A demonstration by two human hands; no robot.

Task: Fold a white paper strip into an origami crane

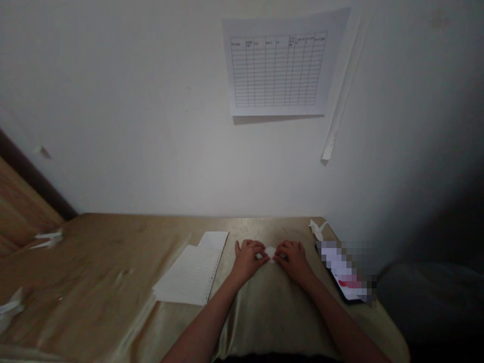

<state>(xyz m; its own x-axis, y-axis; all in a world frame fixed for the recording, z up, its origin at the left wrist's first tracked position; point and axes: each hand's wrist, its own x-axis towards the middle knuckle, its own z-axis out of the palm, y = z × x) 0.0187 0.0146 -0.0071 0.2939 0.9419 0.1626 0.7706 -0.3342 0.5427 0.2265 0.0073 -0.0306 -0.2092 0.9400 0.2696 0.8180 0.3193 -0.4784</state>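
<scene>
A small piece of white folded paper (270,251) lies on the table (113,272), which is covered in a shiny tan cloth. My left hand (247,258) pinches its left side, fingers curled. From the other side my right hand (293,258) pinches it the same way. Both hands rest on the cloth near the table's far edge.
A stack of lined white sheets (194,272) lies left of my hands. A folded paper crane (316,229) sits at the far right corner, and a phone (346,275) lies at the right edge. Paper scraps (47,239) lie far left. A printed table sheet (280,68) hangs on the wall.
</scene>
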